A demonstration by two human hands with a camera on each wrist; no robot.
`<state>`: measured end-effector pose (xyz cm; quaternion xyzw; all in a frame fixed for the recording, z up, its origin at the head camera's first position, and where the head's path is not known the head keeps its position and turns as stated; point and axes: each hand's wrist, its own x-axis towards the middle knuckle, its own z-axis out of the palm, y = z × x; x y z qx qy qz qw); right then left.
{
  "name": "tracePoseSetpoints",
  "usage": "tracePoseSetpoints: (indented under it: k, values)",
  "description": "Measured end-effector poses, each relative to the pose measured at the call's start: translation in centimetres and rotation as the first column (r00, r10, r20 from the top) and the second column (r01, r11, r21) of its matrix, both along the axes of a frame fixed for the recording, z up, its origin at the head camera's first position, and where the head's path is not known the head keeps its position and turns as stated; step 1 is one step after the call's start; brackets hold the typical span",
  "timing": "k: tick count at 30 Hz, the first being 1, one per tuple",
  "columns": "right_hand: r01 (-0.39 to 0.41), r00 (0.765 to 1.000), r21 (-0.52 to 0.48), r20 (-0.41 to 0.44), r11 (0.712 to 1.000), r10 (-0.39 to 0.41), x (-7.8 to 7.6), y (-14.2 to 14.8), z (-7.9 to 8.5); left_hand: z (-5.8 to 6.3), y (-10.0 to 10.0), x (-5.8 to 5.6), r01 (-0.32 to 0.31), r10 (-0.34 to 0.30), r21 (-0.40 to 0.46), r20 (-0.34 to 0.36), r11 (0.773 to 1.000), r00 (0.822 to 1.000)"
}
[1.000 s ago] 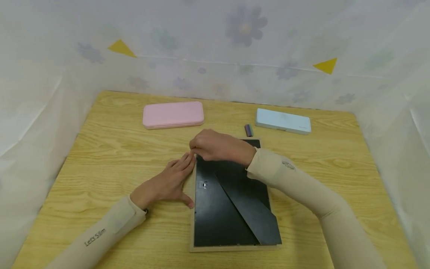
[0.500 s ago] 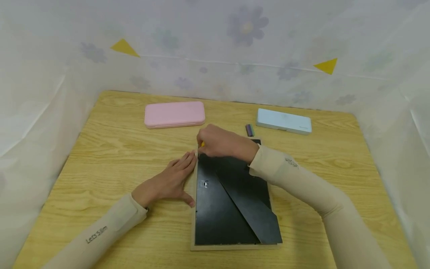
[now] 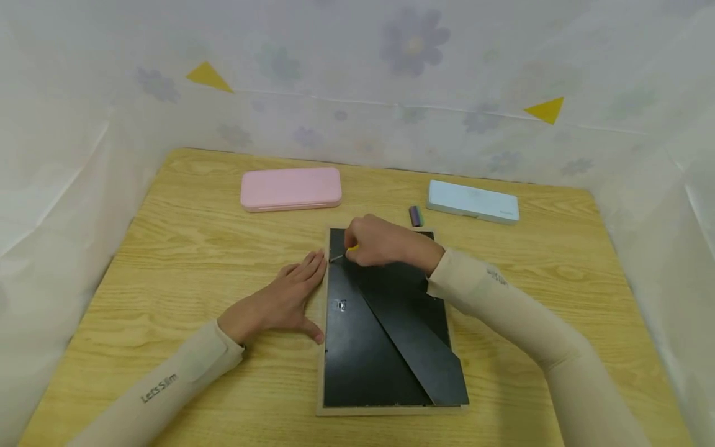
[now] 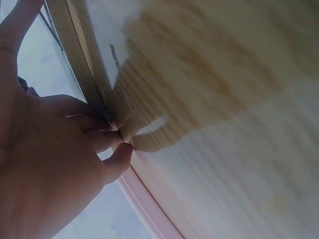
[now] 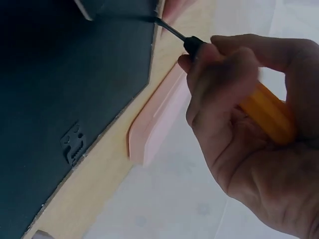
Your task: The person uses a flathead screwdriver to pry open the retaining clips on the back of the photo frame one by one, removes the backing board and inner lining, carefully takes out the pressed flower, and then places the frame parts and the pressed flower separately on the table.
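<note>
Your right hand has just drawn back from the upper left corner of the rectangular picture frame with a pale wood rim, which lies face down with its black backing board uppermost. That shift bares the thin dark metal shaft of the orange-handled tool, and its tip now shows at the frame's left edge, near that corner. You have the handle firmly gripped in curled fingers. The work at this spot seems unfinished, since the tip sits where board meets rim; whether it catches anything there is too small to tell.

Your left hand has not moved: it holds nothing, its fingers extended and fingertips against the frame's left side, thumb lower along the same side. That probably keeps the frame from sliding as the tool bears on it. The black support leg lies slantwise on the board, right of the small metal hanger. Beyond the frame's top edge lies the flat pink case.
</note>
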<state>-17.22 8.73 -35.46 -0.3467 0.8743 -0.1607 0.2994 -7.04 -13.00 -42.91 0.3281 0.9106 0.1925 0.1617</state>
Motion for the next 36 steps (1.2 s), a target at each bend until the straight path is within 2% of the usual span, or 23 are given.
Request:
tracePoseSetpoints:
  k: [6,15,20,24,36]
  values:
    - [-0.077,0.995,0.005,-0.064,0.997,0.077,0.1,0.1,-0.7,0.1,0.1,-0.2,0.005,-0.005,-0.006,0.025,1.000,1.000]
    - [-0.144,0.983,-0.049,-0.119,0.988,0.138,0.5,-1.1,-0.2,0.1,-0.5,-0.3,0.013,-0.013,0.002,0.001,1.000,1.000]
    - [-0.168,0.972,-0.037,-0.172,0.985,0.159,0.6,-2.3,0.1,0.3,-0.7,-0.2,0.007,-0.007,0.005,-0.010,1.000,1.000]
    - [-0.172,0.970,-0.025,-0.179,0.985,0.165,0.6,-3.0,0.4,0.3,-0.7,-0.2,0.005,-0.005,0.002,-0.005,1.000,1.000]
    - [-0.170,0.972,0.061,-0.156,0.984,0.177,1.1,-5.7,1.9,-0.5,-0.9,-0.1,-0.010,0.009,0.037,0.038,0.999,0.999]
